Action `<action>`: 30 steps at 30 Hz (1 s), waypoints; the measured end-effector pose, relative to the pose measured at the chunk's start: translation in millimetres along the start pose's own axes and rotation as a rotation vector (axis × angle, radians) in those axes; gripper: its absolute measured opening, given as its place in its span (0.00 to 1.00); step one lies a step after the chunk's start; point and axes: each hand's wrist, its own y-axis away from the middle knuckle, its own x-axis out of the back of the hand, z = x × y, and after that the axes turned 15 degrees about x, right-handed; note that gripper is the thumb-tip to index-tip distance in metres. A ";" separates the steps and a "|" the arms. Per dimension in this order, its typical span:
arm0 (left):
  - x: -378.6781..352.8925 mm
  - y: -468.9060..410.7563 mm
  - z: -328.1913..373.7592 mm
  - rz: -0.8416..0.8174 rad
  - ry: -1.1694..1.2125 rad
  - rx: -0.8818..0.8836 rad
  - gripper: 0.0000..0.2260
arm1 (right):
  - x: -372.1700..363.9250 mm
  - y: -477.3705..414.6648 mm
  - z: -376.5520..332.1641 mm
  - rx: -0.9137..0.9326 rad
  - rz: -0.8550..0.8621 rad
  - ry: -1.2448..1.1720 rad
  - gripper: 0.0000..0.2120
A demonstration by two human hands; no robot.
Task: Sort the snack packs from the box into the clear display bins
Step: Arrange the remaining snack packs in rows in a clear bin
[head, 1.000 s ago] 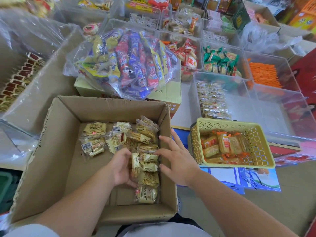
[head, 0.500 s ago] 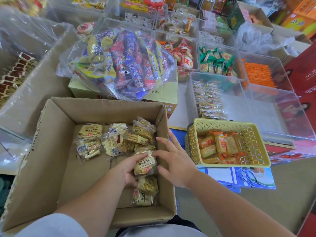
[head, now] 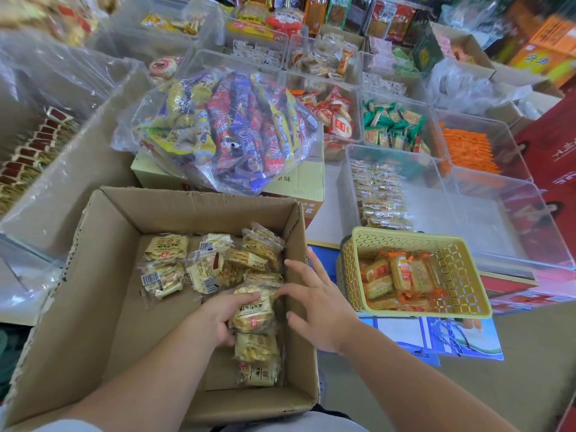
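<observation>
An open cardboard box (head: 93, 275) in front of me holds several pale yellow snack packs (head: 166, 247) along its right side. My left hand (head: 215, 316) is inside the box, closed on a stack of these packs (head: 254, 313). My right hand (head: 318, 307) hovers over the box's right wall with fingers spread, fingertips touching the held stack. To the right behind a yellow basket stands a clear display bin (head: 436, 201) with a row of similar packs along its left side.
The yellow basket (head: 467, 275) holds orange-wrapped snacks just right of the box. A big clear bag of colourful snacks (head: 224, 132) rests on a carton behind the box. More clear bins with red, green and orange packs (head: 467, 151) fill the back.
My left hand has gathered packs from the box floor and lifted them as a stack. My right hand has shifted in against that stack. The camera tilted slightly.
</observation>
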 end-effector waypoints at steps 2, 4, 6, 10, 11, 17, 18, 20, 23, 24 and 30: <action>12.8 13.2 -2.9 0.052 -0.019 -0.063 0.35 | -0.3 0.7 1.3 0.005 0.000 -0.009 0.20; 25.6 28.7 -6.9 0.102 -0.021 -0.127 0.40 | -1.2 0.0 2.4 0.013 0.000 -0.024 0.20; 33.9 46.0 -11.3 0.106 0.001 -0.182 0.40 | -2.2 -0.7 3.0 0.019 0.007 -0.036 0.20; 36.8 75.6 -20.8 0.015 0.122 -0.331 0.30 | -3.9 0.2 6.8 0.047 0.028 -0.061 0.20; 36.5 80.2 -24.0 -0.030 0.187 -0.373 0.28 | -3.7 0.9 7.8 0.052 0.027 -0.061 0.21; 19.0 101.5 -47.0 -0.331 0.576 -0.532 0.23 | 17.6 -1.9 -3.8 0.042 -0.005 -0.226 0.30; 13.4 103.8 -49.5 -0.364 0.618 -0.552 0.23 | 24.1 -1.0 -7.6 0.039 0.031 -0.329 0.31; 0.1 106.5 -53.8 -0.409 0.677 -0.597 0.22 | 37.1 4.7 -13.1 0.057 0.129 -0.560 0.25; -27.1 109.4 -57.2 -0.453 0.713 -0.662 0.22 | 55.3 17.9 -11.7 0.094 0.217 -0.852 0.24; -38.4 110.7 -57.8 -0.460 0.718 -0.684 0.26 | 60.9 22.7 -9.0 0.143 0.225 -0.887 0.26; -117.1 112.1 -61.1 -0.504 0.815 -0.737 0.28 | 90.5 45.6 39.9 0.529 0.263 -0.351 0.37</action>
